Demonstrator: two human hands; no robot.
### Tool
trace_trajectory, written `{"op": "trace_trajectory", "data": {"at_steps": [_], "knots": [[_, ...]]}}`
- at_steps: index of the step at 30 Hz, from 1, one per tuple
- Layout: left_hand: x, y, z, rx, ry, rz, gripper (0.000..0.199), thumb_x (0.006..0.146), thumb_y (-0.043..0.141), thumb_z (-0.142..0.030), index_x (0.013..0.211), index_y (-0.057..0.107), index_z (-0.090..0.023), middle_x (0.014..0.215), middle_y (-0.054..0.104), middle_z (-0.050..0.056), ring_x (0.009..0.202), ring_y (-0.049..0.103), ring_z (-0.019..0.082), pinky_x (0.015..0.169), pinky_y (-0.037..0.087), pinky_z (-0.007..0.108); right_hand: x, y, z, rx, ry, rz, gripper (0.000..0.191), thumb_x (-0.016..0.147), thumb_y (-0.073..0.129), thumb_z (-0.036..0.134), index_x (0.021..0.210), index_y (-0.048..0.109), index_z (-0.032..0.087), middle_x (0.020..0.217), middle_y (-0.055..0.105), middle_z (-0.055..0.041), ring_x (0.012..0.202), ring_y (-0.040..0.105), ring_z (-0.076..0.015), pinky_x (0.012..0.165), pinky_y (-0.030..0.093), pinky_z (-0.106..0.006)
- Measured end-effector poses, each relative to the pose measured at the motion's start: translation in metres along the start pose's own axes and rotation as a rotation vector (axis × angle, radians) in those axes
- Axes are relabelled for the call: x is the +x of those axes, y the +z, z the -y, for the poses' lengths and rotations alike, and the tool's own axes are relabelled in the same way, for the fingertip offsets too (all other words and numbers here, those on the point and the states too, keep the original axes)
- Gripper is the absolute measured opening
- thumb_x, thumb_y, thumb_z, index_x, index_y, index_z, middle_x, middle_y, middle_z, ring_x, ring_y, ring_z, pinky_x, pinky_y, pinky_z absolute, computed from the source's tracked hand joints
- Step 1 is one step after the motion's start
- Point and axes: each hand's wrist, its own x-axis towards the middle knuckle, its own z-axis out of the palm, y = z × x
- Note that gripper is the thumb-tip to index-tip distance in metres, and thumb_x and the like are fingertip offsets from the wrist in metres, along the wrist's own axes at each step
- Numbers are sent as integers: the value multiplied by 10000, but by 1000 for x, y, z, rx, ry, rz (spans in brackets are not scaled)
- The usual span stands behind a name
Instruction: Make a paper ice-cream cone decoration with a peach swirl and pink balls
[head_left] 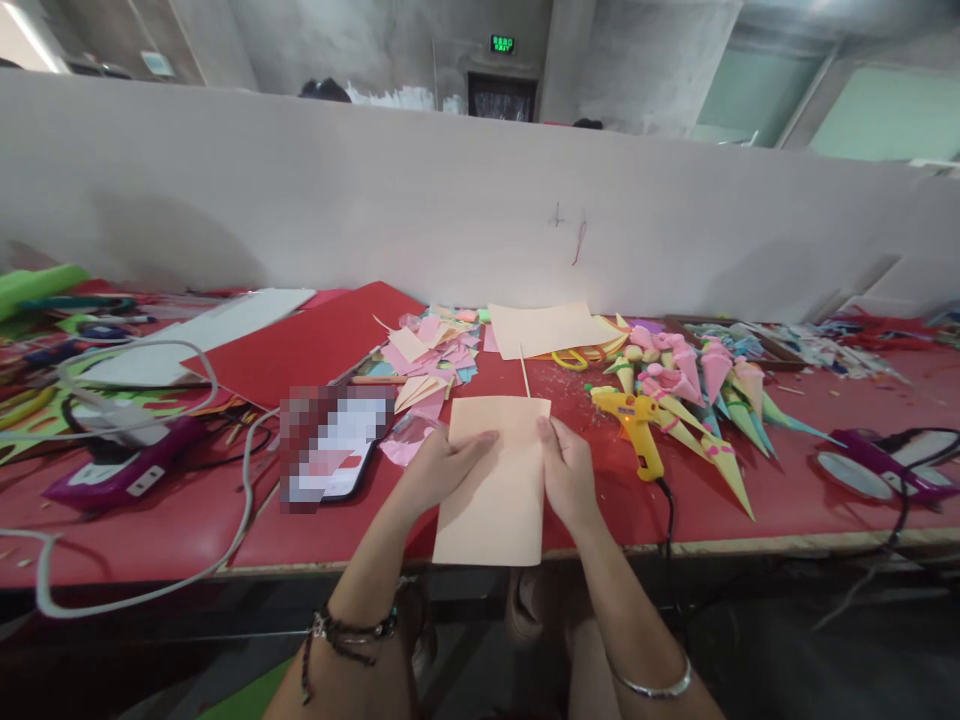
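The left hand [446,465] grips the sheet [491,490] by its left side, thumb flat on the upper face, the other fingers mostly hidden behind it. The right hand [566,465] pinches the sheet's right edge, its thumb near the far corner and its fingers curled behind. The sheet, peach-coloured, is between the two hands, over the near edge of the red table [810,490]; whether it touches the table I cannot tell. A bracelet [352,632] circles the left forearm and a bangle [660,688] the right.

Just beyond the sheet's far edge is a thin stick [524,372], pointing away from it toward a second peach paper [540,326]. Yellow scissors handles [571,361] show just right of that paper.

To the right of the sheet lies a yellow glue gun [639,440], with a heap of paper cones [724,465] beyond it, pink, yellow and green. Farther right of the sheet is a purple power strip [922,490].

To the left of the sheet lies a phone [345,455], partly blurred out. Paper scraps [439,345] are piled beyond the sheet on its left, beside a large red card [307,345]. Well left of the sheet, a white cable [248,480] loops past another strip [127,470].
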Motion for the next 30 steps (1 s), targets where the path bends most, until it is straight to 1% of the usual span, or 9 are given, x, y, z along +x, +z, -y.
{"op": "trace_trajectory", "data": {"at_steps": [3,5,8,12,15,18,22,27,30], "knots": [[-4,1,-5,-145,-123,55,421,664,600,-479,856,662,-109,795,701,89,683,636,210,582,494,281,0,1,2,65,22,-40,393,821,352,491,558,308,202,509,289,66,498,294,-85,472,237,-213],[-7,1,-6,-220,-163,87,445,646,630,-468,916,654,-115,793,704,87,701,641,211,609,503,287,0,1,2,129,44,-35,399,807,363,510,558,300,205,518,273,66,507,288,-86,469,243,-209],[-7,1,-5,-241,-164,116,490,623,648,-487,966,647,-136,783,708,76,738,643,219,664,511,304,1,2,2,214,90,12,405,776,392,539,560,327,203,530,289,60,519,298,-90,467,264,-205],[-4,-1,-1,-223,-132,95,515,625,631,-525,963,652,-137,809,708,79,757,644,226,701,513,320,0,4,0,251,182,114,435,746,402,580,568,404,184,535,381,37,533,366,-103,470,306,-211],[-3,-2,1,-219,-123,87,531,626,631,-526,982,645,-132,846,705,88,764,644,225,700,514,315,-1,5,-2,203,158,151,454,749,392,587,541,384,183,504,368,36,502,355,-98,435,268,-213],[-3,-4,0,-220,-121,113,537,633,623,-527,990,639,-126,853,703,92,767,644,226,697,514,312,-1,5,-3,136,111,143,452,763,385,573,533,372,184,487,339,45,479,320,-88,426,242,-217],[-4,-4,1,-188,-139,124,523,646,617,-514,989,633,-119,897,694,105,791,639,238,703,510,328,-2,5,-2,100,105,82,456,794,334,561,549,389,181,500,373,37,488,342,-96,452,271,-226],[-6,-2,3,-158,-164,247,513,649,630,-483,1036,602,-147,991,673,87,868,624,245,707,502,319,-2,4,3,160,152,-8,475,779,330,591,561,412,178,509,401,31,497,358,-103,458,290,-228],[-7,-1,3,-172,-164,281,520,667,611,-489,1065,590,-154,987,674,82,881,619,242,722,495,320,-2,4,5,247,201,-8,473,750,371,607,562,418,176,515,403,30,497,358,-100,446,291,-222]]}}
